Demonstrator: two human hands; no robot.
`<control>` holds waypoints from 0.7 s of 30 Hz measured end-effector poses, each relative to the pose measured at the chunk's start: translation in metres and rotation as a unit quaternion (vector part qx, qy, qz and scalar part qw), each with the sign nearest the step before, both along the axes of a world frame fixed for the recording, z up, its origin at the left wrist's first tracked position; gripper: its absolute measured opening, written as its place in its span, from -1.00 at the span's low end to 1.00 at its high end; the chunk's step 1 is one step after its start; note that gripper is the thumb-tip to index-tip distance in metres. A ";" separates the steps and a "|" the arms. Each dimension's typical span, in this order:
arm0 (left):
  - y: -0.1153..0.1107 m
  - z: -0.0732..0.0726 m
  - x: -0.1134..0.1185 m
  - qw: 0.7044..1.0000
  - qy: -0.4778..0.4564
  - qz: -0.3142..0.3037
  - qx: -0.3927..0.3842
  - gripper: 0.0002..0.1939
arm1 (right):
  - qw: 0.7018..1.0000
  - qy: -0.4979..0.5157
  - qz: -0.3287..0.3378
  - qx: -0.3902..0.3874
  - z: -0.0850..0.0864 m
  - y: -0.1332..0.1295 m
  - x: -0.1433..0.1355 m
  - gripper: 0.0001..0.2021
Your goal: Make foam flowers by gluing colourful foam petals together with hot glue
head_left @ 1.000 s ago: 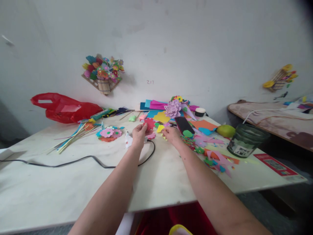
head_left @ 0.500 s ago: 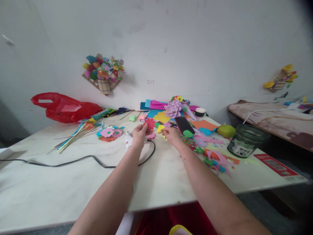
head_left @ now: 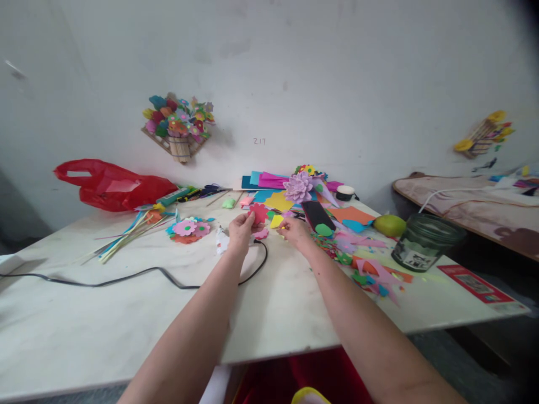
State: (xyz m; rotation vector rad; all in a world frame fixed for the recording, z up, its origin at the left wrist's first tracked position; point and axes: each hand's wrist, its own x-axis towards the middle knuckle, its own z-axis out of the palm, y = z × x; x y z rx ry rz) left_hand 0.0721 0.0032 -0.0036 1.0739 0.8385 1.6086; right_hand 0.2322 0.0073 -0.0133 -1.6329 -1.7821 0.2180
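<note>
My left hand is closed in a pinch on the edge of a red flower-shaped cutout, held just above the table. My right hand faces it from the right, thumb and fingers pinched together on a small yellow piece, mostly hidden by the fingertips. Between the hands lies a yellow cutout. A pink scalloped cutout is by my left fingers, near the tip of a black cord. Left of that hand are a white crumpled object and layered pink flowers.
A red plastic bag and thin coloured strips lie at the left. On the right are a phone, foam scraps, a yellow-green fruit and a glass jar. Coloured sheets are stacked by the wall.
My right fingertips have shifted slightly, and less of the small yellow piece shows beneath them. My left hand and the red cutout stay almost in place.
</note>
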 end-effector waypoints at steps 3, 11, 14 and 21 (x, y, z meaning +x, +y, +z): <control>0.000 0.000 0.000 1.000 -0.002 0.001 -0.001 -0.64 | 0.999 0.024 0.020 -0.020 0.000 0.000 0.001 -0.87; -0.003 0.002 0.000 1.000 0.001 0.000 -0.001 -0.63 | 1.000 0.012 0.017 -0.015 0.001 0.000 0.003 -0.58; -0.003 0.002 0.000 1.000 0.001 -0.001 0.002 -0.63 | 1.000 -0.009 0.000 -0.010 0.001 -0.001 0.002 -0.70; -0.002 0.001 0.000 1.000 0.001 0.001 -0.002 -0.65 | 0.999 -0.036 -0.013 -0.009 0.003 -0.001 0.002 -0.74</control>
